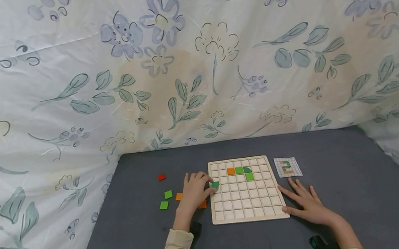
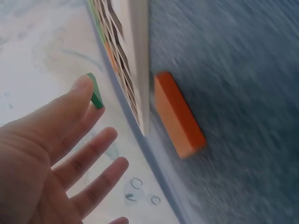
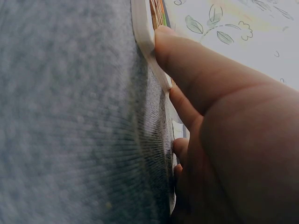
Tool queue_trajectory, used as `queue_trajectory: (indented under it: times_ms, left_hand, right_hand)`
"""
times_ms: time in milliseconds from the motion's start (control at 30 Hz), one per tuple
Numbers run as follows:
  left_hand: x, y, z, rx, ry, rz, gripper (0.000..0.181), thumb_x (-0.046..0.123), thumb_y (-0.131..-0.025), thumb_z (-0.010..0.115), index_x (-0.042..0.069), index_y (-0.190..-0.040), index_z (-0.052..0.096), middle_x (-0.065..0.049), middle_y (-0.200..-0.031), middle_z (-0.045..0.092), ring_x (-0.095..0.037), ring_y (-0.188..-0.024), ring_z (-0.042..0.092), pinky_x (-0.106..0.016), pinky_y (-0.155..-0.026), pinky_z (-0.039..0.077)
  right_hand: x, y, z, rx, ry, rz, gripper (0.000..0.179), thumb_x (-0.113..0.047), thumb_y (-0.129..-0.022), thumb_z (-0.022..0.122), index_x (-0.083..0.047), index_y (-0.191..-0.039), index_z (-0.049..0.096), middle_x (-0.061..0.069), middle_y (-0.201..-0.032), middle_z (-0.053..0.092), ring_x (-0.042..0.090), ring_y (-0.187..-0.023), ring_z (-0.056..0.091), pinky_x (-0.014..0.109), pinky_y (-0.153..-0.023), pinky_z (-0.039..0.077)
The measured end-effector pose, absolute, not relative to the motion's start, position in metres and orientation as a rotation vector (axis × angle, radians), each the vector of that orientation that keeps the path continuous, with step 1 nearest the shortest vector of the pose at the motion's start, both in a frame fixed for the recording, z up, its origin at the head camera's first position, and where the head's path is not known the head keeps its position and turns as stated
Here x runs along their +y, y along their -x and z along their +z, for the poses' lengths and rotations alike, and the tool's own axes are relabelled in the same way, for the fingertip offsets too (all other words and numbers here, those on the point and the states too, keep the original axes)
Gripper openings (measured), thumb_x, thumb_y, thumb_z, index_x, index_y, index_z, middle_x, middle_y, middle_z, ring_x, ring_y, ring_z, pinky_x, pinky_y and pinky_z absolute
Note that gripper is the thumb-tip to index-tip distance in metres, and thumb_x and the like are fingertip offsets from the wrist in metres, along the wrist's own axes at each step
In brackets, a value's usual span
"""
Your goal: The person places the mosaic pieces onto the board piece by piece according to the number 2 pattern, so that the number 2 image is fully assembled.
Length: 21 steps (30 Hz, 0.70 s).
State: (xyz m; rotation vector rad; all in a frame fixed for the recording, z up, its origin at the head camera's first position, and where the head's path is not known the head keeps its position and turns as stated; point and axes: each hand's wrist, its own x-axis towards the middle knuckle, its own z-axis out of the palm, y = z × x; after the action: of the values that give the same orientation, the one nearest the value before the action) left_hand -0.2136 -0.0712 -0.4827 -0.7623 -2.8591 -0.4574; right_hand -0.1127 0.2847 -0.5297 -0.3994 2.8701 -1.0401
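Observation:
My left hand (image 1: pixel 194 191) pinches a dark green tile (image 1: pixel 215 185) between thumb and forefinger at the left edge of a pale wooden grid board (image 1: pixel 247 203). In the left wrist view the tile (image 2: pixel 96 93) stands edge-on at the fingertips, and the other fingers are spread. On the board sit an orange tile (image 1: pixel 231 171), a green tile (image 1: pixel 239 170), a dark green curved tile (image 1: pixel 247 170) and, below that, another green tile (image 1: pixel 249 176). My right hand (image 1: pixel 308 206) lies with fingers spread, thumb and forefinger touching the board's right edge.
Left of the board lie a red piece (image 1: pixel 161 177), two green tiles (image 1: pixel 168 194) and orange tiles (image 1: pixel 202 205), partly behind the left hand. A small printed card (image 1: pixel 287 167) lies right of the board. Floral cloth (image 1: pixel 192 66) hangs behind the dark table (image 1: pixel 144 165).

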Motion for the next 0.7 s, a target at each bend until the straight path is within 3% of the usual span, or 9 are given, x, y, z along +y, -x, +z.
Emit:
queue_trajectory:
  times_ms: [700]
  left_hand:
    - [-0.030, 0.219, -0.482, -2.890, 0.871, -0.479, 0.025, 0.043, -0.078, 0.070, 0.027, -0.097, 0.069, 0.006, -0.108, 0.060, -0.021, -0.106, 0.054, -0.059, -0.109, 0.022]
  right_hand:
    - [0.284, 0.112, -0.531, 2.870, 0.393, -1.048, 0.067, -0.037, -0.088, 0.061, -0.016, -0.145, 0.034, 0.026, -0.151, 0.010, 0.052, -0.136, 0.001, 0.071, -0.100, -0.012]
